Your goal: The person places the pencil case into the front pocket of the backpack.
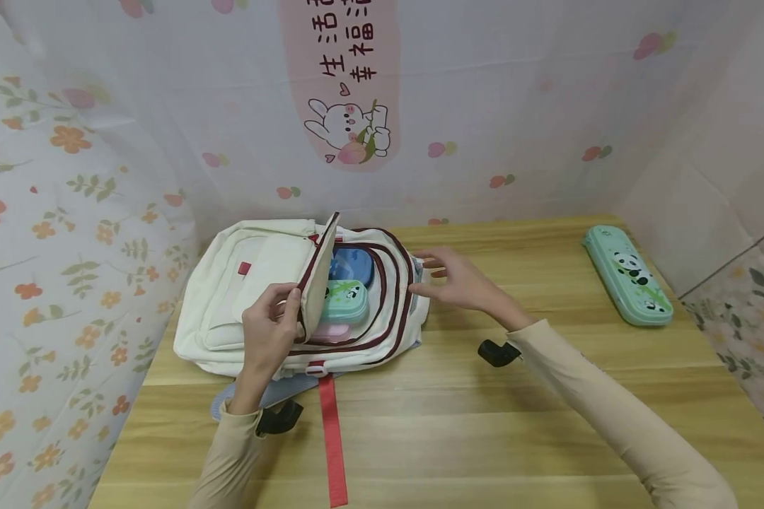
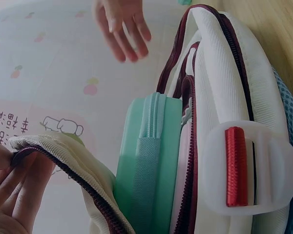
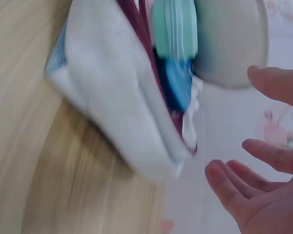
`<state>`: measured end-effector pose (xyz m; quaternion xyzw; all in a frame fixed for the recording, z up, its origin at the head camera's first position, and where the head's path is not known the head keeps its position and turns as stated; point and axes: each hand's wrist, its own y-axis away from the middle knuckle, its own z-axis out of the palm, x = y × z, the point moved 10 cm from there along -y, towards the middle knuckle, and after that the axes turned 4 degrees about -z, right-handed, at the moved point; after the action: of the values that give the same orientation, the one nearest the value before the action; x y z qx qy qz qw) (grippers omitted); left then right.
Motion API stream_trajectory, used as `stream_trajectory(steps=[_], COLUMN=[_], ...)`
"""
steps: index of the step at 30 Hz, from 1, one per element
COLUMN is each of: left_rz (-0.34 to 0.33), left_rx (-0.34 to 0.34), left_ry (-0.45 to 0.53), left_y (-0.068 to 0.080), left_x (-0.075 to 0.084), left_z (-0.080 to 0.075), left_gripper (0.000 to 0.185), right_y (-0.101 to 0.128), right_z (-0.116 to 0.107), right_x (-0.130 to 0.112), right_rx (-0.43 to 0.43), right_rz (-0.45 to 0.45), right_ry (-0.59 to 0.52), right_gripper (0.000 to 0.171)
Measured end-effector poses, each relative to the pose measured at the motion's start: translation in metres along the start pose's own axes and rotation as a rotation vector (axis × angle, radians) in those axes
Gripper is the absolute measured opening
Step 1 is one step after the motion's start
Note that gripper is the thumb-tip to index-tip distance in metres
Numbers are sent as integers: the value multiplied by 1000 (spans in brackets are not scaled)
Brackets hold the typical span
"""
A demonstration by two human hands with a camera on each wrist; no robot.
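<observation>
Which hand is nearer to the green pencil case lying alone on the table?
Right. The right hand is at the backpack rim, closer to that pencil case; the left hand holds the flap, farther.

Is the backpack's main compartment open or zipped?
Open: left hand holds the flap up, pencil cases showing inside the backpack.

Table: light wood.
On it: white backpack at left; green pencil case far right.
</observation>
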<state>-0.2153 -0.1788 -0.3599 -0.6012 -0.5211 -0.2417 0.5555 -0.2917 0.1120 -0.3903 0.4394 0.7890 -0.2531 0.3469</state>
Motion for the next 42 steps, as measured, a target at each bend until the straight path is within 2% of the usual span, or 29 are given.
stream_trajectory(steps=[12,19,25,27,34,39,42], left_rz=[-3,-6,-18,-16,-1,41,66], left_rx=[-5,-9,-11,-10,11,23,24], left_ry=[2,24,63,65,88,89,83], left_y=[3,4,5,6,8,9,8], left_x=[-6,-7,-10,-10,-10,-8,-7], left_z=[1,1,1,2,-2,-3,-2], left_gripper=[13,14,14,14,13,12,13], right_y=[59,100,137,149,183,208,217], right_z=[-76,-117,-151,-161,-184,-187,-188], right_x=[64,112,156,167,196,219,226], right_rx=[121,178,181,210,358,338,320], right_rz=[161,278,383,408,501,637,673], right_ry=[132,229,330,355,457,494,524], right_gripper=[75,82,90,90,92,92,90])
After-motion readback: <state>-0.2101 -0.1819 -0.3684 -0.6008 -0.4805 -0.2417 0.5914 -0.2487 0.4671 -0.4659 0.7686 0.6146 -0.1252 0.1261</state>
